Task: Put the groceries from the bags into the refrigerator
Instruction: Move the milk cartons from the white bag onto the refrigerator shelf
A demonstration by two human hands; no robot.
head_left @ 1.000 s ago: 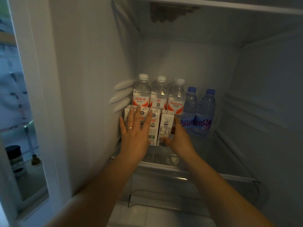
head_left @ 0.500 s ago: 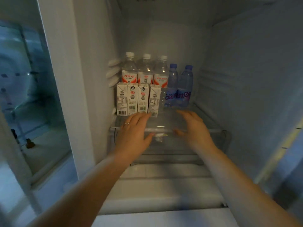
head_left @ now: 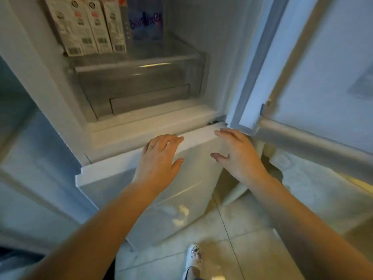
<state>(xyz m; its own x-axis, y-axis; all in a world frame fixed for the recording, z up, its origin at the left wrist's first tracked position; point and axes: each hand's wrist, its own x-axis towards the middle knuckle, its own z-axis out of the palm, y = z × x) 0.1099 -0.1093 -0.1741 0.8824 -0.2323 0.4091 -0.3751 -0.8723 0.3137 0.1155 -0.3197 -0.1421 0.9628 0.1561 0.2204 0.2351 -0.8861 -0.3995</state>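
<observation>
Several white milk cartons [head_left: 86, 27] stand in a row on the refrigerator shelf [head_left: 167, 55] at the top left, with a blue-labelled water bottle [head_left: 146, 23] just right of them. My left hand [head_left: 159, 156] and my right hand [head_left: 236, 156] hover with fingers spread and empty, in front of the closed lower freezer door's top edge [head_left: 125, 164], well below the shelf. A ring shows on my left hand. No grocery bag is clearly in view.
A clear crisper drawer [head_left: 137, 85] sits under the shelf. The open refrigerator door [head_left: 314, 63] stands at the right, its lower edge close to my right hand. Tiled floor [head_left: 242, 229] and my shoe [head_left: 193, 253] lie below.
Both hands have left the cartons and drawn back out of the fridge, down to the freezer door's top. The view has tilted downward, so the cartons now sit at the top edge.
</observation>
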